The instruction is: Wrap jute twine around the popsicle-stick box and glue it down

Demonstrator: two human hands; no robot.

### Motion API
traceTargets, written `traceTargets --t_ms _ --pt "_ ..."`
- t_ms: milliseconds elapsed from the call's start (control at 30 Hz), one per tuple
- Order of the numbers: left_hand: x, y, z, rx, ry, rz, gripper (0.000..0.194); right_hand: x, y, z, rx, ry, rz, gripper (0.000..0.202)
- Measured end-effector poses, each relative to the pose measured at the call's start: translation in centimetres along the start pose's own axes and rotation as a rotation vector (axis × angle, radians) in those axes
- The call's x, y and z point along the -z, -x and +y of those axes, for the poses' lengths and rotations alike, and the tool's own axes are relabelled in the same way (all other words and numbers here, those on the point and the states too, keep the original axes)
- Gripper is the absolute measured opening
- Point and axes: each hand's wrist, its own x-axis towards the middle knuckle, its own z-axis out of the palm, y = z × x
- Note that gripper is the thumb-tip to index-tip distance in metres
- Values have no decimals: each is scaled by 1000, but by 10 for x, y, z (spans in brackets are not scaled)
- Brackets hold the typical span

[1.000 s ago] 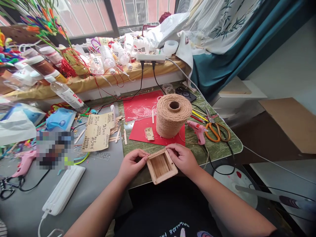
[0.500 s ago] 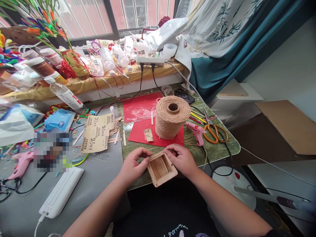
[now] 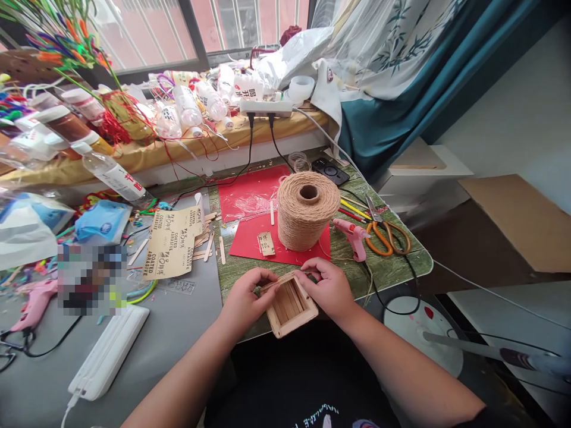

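Observation:
A small square box made of wooden craft sticks (image 3: 292,303) is held tilted at the table's front edge, its hollow side facing me. My left hand (image 3: 250,299) grips its left rim between thumb and fingers. At the upper right corner, my right hand (image 3: 328,289) pinches the rim with thumb and bent fingers. Just beyond the hands stands a big spool of jute twine (image 3: 307,211) on red paper (image 3: 241,244). A small piece of sandpaper (image 3: 266,243) lies left of the spool. Right of it is a pink hot glue gun (image 3: 352,238).
Orange-handled scissors (image 3: 387,232) lie near the table's right edge. To the left are a sandpaper sheet (image 3: 172,242), loose craft sticks (image 3: 209,245) and a white power strip (image 3: 109,351). Bottles (image 3: 118,175) and another power strip (image 3: 266,108) line the windowsill side. Black cords cross the table.
My left thumb has slid inward over the box's upper left rim, and the left fingers have shifted along it. The box has turned slightly. The whole view has moved a little.

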Motion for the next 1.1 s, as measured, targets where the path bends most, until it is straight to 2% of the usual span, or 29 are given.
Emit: traceTargets --t_ms 333,500,633,733,833,900,967,1100 --pt "-1 0 -3 13 16 -11 9 4 -2 1 12 -17 -41 20" --pt "12 -9 5 -59 -87 -112 15 2 -2 4 17 -21 -44 21" --pt "22 -32 17 -149 -104 -208 16 2 -3 5 19 -32 -57 21" --pt "20 -51 18 -198 41 -355 19 3 -5 4 28 -35 -71 20" --pt "11 -63 9 -140 341 -504 29 4 -6 5 37 -28 -73 21" --pt "5 -66 1 -76 501 -532 33 5 -8 6 50 -13 -72 21" --pt "1 -66 -4 -42 570 -538 34 6 -11 7 76 0 -76 19" --pt "1 -63 -5 -53 511 -527 32 13 -17 3 192 39 -74 10"
